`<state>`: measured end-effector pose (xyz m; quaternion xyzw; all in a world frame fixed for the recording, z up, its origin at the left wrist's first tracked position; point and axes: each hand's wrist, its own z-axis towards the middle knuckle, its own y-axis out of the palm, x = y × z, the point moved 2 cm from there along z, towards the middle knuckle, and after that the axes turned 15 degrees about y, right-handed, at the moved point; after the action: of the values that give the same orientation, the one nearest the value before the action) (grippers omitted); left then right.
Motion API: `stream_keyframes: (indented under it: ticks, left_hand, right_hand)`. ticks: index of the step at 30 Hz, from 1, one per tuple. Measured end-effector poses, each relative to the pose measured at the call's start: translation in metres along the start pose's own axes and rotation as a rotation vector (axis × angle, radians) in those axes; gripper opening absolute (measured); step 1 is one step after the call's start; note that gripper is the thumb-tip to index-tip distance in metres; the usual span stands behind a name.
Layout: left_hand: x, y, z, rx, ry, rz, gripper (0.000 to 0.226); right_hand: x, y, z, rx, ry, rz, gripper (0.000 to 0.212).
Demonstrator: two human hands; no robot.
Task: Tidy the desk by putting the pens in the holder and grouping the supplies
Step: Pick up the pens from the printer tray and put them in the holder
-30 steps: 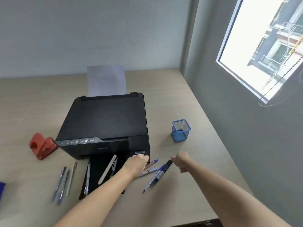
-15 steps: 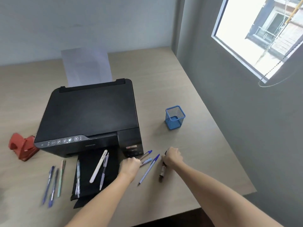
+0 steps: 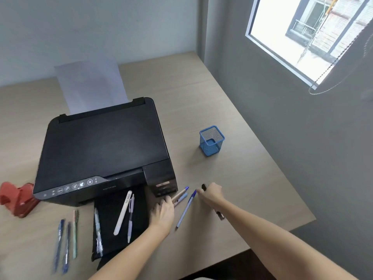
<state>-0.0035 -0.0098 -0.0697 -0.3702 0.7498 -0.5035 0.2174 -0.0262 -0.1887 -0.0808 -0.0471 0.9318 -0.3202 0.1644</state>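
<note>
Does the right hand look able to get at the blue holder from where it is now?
Probably yes. The right hand lies closed on a black marker, and the holder stands upright beyond it with only bare desk between. The printer sits off to the left, out of the way.

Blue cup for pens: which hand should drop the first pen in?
Probably the right hand: it is already closed on the black marker and lies nearer the empty blue mesh holder, with bare desk between.

Scattered pens, empty blue holder
</note>
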Motion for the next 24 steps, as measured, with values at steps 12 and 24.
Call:
stream_keyframes:
  ticks: [12, 24]
  left_hand:
    - [0.004, -0.003, -0.012, -0.131, 0.050, 0.005, 0.027]
    - [0.033, -0.123, 0.023, 0.115, 0.214, -0.514, 0.023]
  right_hand:
    - [-0.013, 0.009, -0.007, 0.108, -0.002, -0.115, 0.029]
    - [-0.030, -0.115, 0.018, 0.207, -0.364, 0.265, 0.011]
